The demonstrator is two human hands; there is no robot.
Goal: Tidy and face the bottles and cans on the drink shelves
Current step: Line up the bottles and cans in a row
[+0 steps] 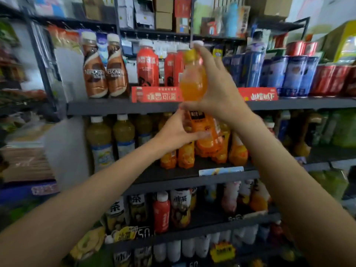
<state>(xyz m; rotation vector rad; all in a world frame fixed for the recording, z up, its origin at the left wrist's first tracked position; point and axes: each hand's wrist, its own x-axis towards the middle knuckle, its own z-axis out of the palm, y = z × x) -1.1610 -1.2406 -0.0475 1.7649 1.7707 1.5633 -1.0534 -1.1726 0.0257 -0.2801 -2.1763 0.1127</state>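
Cardboard boxes (pixel 163 15) on top shelf, red price strip (pixel 157 94), stacked papers (pixel 27 162) left

Glossy clear plastic bottle (pixel 193 81) — matt dark metal shelf (pixel 119 107).

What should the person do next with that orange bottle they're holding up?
Probably lower the orange bottle, held in the right hand, into the row of orange bottles that the left hand is touching, label forward; its drink matches theirs.
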